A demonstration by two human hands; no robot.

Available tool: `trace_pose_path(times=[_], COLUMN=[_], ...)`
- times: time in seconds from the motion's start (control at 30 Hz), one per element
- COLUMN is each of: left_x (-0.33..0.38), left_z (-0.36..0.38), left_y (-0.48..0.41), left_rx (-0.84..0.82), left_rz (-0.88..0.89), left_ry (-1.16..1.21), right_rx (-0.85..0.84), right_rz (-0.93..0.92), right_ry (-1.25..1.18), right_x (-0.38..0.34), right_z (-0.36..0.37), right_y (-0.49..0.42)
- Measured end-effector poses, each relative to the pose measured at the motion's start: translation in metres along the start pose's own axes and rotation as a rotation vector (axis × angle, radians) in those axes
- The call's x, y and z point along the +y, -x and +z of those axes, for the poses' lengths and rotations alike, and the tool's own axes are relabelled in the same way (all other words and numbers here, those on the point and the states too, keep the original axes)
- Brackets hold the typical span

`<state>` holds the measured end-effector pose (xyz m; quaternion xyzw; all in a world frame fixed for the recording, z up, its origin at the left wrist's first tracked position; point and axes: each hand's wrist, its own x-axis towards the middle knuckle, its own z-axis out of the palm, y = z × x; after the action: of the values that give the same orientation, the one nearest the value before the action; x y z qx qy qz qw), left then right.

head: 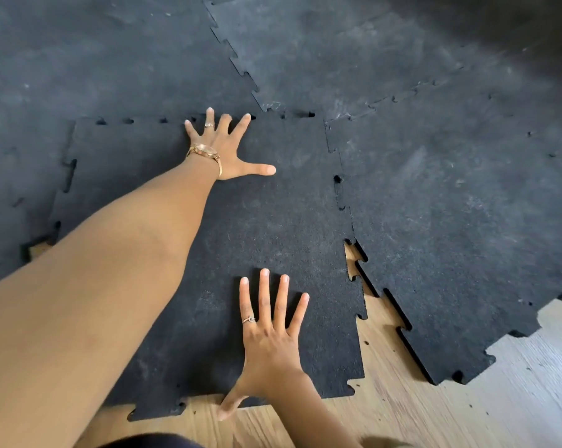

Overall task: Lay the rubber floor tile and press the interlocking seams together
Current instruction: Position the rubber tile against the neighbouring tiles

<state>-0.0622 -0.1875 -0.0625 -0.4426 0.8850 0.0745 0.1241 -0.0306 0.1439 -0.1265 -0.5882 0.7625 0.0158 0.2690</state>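
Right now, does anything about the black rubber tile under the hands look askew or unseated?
Yes. The black rubber tile sits skewed: its right seam opens into a wedge of bare wooden floor toward the near end, and small gaps remain along the far seam.

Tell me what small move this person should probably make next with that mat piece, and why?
Probably slide the new tile rightward with both flat hands, left hand and right hand. A wedge of wood floor shows between its right edge and the neighbouring tile, so those tabs are not meshed near the person, while farther up that seam looks nearly closed.
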Motion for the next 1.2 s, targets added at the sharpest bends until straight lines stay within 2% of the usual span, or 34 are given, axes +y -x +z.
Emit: trace_pose_path(times=[0.2,0.37,0.5,0.73,0.87,1.0,1.2], left_x=[0.008,0.018,0.03,0.027,0.017,0.021,0.019], left_z=[-0.017,-0.022,-0.028,-0.034,-0.028,-0.018,-0.006], left_y=[0.002,0.01,0.021,0.055,0.071,0.089,0.105], left_rx=[0.018,0.058,0.077,0.017,-0.015,-0.033,-0.043], left_rz=[0.009,-0.019,-0.089,-0.204,-0.236,-0.246,-0.301], left_ry=[-0.151,-0.238,-0.315,-0.404,-0.356,-0.279,-0.188], right_rx=[-0.056,-0.045,0.082,0.234,0.186,0.234,0.132], right_rz=[-0.373,-0.47,-0.6,-0.736,-0.763,-0.799,-0.741], right_ry=[0.258,0.292,0.344,0.327,0.335,0.292,0.186], right_x=[0.009,0.024,0.045,0.076,0.087,0.1,0.105], right_z=[-0.041,-0.053,-0.038,-0.03,-0.033,-0.021,-0.023], right_y=[0.026,0.043,0.047,0.063,0.074,0.097,0.112])
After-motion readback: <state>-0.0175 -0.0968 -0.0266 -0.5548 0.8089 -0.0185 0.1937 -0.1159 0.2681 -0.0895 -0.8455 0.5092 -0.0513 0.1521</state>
